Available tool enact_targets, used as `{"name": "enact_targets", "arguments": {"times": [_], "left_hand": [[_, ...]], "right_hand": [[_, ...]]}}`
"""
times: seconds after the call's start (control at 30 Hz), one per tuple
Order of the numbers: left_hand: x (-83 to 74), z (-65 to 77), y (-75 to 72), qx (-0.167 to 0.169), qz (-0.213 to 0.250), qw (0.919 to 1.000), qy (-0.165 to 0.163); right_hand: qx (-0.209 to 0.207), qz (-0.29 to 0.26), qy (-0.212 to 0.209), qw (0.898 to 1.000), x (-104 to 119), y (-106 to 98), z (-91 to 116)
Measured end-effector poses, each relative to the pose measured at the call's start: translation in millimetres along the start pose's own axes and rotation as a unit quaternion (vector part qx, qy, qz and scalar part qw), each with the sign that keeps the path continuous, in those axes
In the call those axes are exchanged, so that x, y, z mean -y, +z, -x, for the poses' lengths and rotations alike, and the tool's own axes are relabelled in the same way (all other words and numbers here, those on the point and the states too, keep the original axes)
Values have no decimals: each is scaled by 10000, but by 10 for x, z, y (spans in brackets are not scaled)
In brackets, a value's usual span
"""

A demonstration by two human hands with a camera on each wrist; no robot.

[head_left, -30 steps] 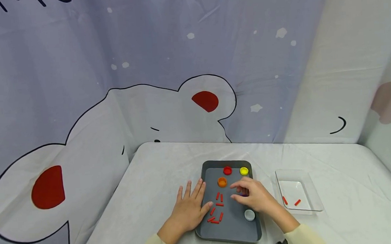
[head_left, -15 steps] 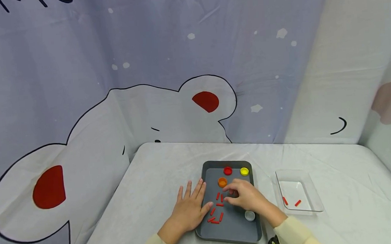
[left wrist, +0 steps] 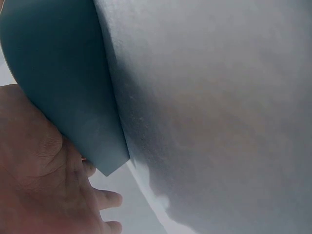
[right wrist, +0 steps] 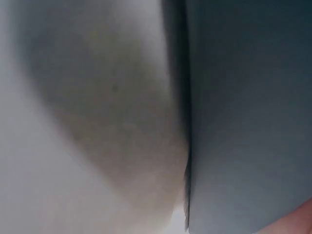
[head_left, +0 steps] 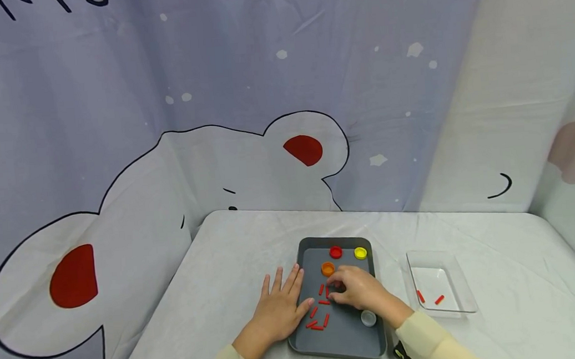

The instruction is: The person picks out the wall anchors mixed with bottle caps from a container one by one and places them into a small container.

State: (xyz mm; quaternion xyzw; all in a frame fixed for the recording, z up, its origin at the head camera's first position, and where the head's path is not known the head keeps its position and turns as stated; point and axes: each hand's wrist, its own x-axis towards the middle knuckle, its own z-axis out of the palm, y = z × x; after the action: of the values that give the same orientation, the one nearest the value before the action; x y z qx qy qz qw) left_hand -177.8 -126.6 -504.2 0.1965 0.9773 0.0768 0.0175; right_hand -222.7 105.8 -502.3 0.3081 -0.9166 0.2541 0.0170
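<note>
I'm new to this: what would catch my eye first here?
Probably the big red patches on the cartoon curtain behind the table. Next, the gray tray, with bright caps toward its far end, small red sticks nearer, the left hand at its left edge and the right hand over it.

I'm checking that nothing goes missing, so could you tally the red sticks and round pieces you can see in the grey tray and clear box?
Red sticks: 9 (7 in the grey tray, 2 in the clear box)
Round pieces: 4, all in the tray
Total: 13 visible; the right hand may hide more.
</note>
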Motion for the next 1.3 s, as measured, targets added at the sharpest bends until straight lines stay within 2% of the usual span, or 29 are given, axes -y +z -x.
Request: {"name": "enact_targets", "arguments": {"times": [0.33,0.63,0.93,1.3], "left_hand": [[-8,4,-14,71,-18,10000,-20],[8,-6,13,-81,22,10000,43],[-17,3,-17,123,-10,9999,-80],[-15,7,-18,92,24,9999,-73]], "right_hand": [[117,207,-61,9997,8,24,-36],[18,222,-81,9997,3,46,-58],[55,176,64,9998,21,66,-62],[139,70,137,9998,12,51,-51]]}}
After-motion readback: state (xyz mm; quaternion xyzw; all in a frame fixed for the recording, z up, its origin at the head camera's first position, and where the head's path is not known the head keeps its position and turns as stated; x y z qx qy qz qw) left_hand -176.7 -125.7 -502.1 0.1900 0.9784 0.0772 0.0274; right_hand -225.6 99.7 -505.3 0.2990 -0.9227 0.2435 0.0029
